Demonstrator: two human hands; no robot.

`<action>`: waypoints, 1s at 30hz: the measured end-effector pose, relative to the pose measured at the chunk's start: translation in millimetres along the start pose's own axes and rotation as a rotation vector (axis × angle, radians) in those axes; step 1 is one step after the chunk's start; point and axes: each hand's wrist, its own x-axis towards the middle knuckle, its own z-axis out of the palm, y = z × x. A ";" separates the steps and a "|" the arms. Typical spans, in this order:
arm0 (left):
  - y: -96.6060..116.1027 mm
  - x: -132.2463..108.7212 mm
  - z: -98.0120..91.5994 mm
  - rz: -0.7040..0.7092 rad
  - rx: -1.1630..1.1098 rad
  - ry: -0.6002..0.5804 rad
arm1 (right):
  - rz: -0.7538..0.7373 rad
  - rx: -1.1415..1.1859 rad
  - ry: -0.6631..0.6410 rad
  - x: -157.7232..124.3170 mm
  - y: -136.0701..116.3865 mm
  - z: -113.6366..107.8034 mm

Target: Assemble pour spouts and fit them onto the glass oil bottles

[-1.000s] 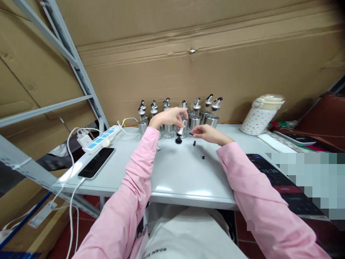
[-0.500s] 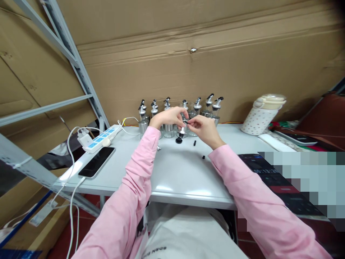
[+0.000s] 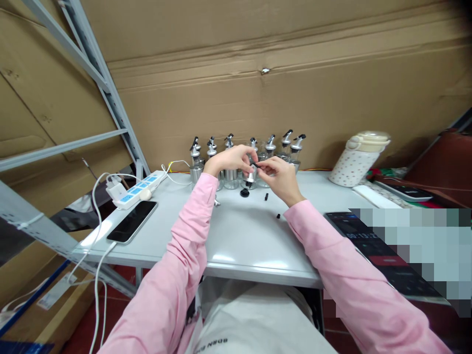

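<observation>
My left hand is closed around a silver pour spout, its dark ridged end hanging down. Against the top of the spout, my right hand pinches a small black lever; the fingers partly hide where the two meet. Below the spout, a round black stopper lies on the table. A small black oblong piece and a tiny black cap rest nearer my right arm. Beside my left sleeve a small silver part shows, partly covered.
Several glass oil bottles with silver spouts stand along the cardboard wall. Left on the table are a power strip and a phone with cables. A dotted tumbler and another phone are at the right.
Both hands stay close together around the spout. The black lever in my right fingers has turned slightly and shows more; my right hand has shifted a little left.
</observation>
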 end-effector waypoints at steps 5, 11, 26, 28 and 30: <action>-1.3 2.4 2.0 -0.002 0.050 -0.002 | -0.086 -0.037 -0.030 -0.6 1.6 0.9; -2.3 1.6 -0.3 0.011 0.056 0.021 | -0.145 -0.058 -0.053 -1.5 3.8 2.2; 1.0 -1.8 -3.4 0.041 -0.078 0.072 | -0.193 0.000 0.024 -2.3 9.9 7.1; 0.4 -1.1 -3.3 0.052 -0.104 0.078 | -0.213 0.019 0.064 -1.9 10.7 7.8; -0.8 0.1 -3.0 0.062 -0.124 0.085 | -0.220 0.029 0.085 -1.7 10.0 7.4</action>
